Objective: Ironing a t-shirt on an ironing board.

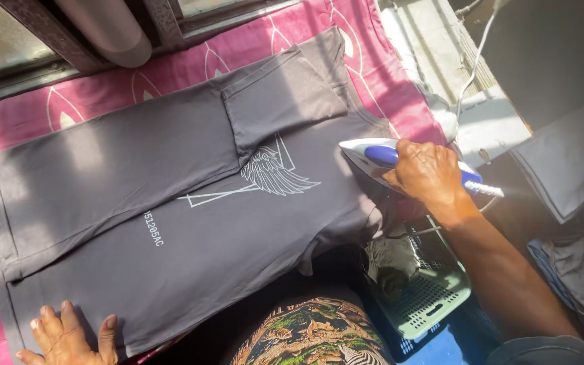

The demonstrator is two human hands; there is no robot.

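Observation:
A grey T-shirt (170, 203) with a white wing print lies flat, partly folded, on a pink patterned cloth (386, 74). My right hand (427, 172) grips the blue handle of a white and blue iron (373, 157), which rests on the shirt's right edge. My left hand (69, 338) presses flat on the shirt's lower left hem, fingers spread.
A pale green perforated basket (434, 297) with dark cloth in it stands below the iron. Folded grey garments (569, 162) lie at the right. The iron's white cord (474, 61) runs up to the right. A window frame (69, 40) borders the far side.

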